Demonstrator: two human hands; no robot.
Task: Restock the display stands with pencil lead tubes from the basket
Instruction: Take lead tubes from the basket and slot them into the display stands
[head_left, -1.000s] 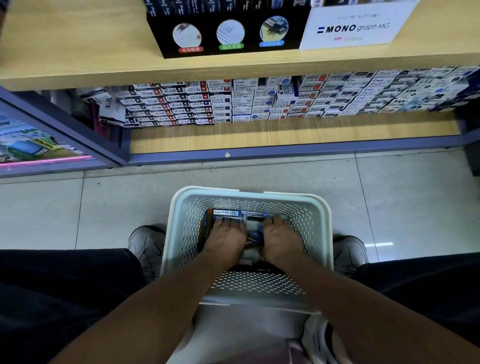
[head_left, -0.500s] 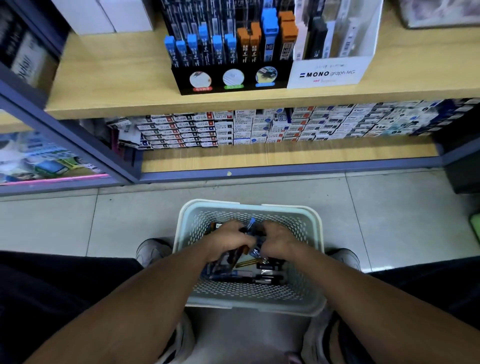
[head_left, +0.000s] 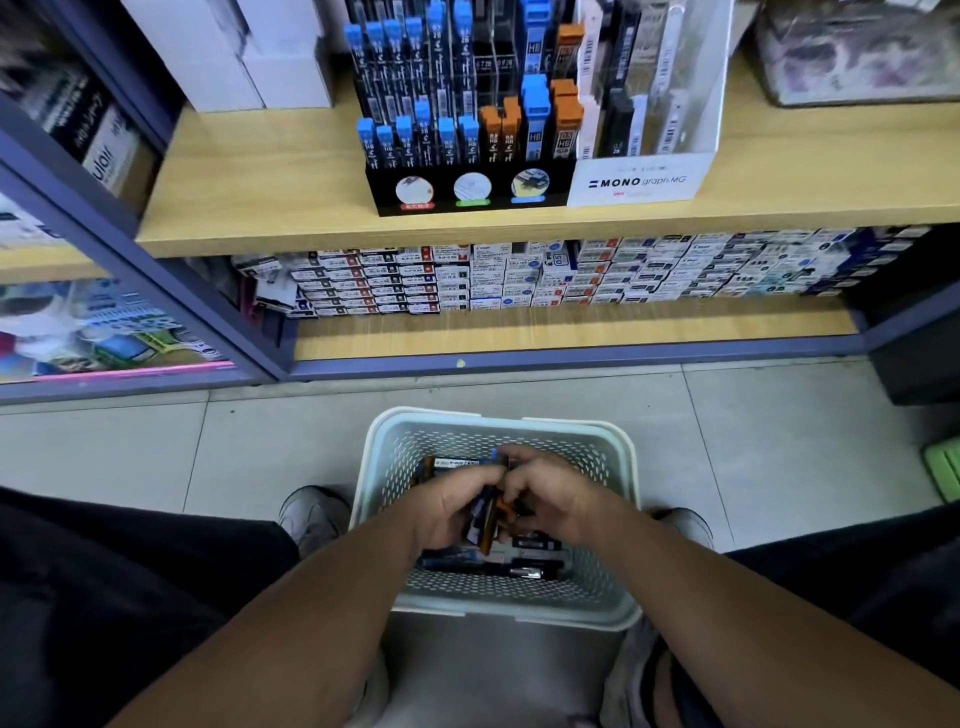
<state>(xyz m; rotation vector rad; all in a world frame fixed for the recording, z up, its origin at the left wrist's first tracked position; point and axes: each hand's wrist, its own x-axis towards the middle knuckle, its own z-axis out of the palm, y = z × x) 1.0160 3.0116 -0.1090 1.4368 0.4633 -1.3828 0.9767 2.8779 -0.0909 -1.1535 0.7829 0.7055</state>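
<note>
From the head camera, both hands work inside the pale basket (head_left: 498, 616) on the floor between the person's feet. The left hand (head_left: 451, 512) and the right hand (head_left: 553, 501) are curled round one shared bundle of lead tubes (head_left: 487, 517), fingers closed on it from either side, the tubes standing roughly on end between the palms. More loose tubes (head_left: 524, 564) lie flat on the basket floor just near of the hands.

Far above, on the wooden shelf (head_left: 270, 192), the black display stand (head_left: 467, 189) holds blue-capped and orange-capped tubes in rows, with some slots near its middle showing dark and unfilled. The white stand (head_left: 641, 179) sits touching it on the right.

The main risk, as I judge it, is the bundle itself: several slim, smooth tubes pinched between two hands can fan out and slip when one hand lets go for the reach upward, scattering into the basket or onto the tiles. A second risk is sorting: the caps differ by colour and grade, the labels are too blurred to read here, and a hurried hand could drop a tube into the wrong slot. A clumsy push could also tip the tubes already standing.
</note>
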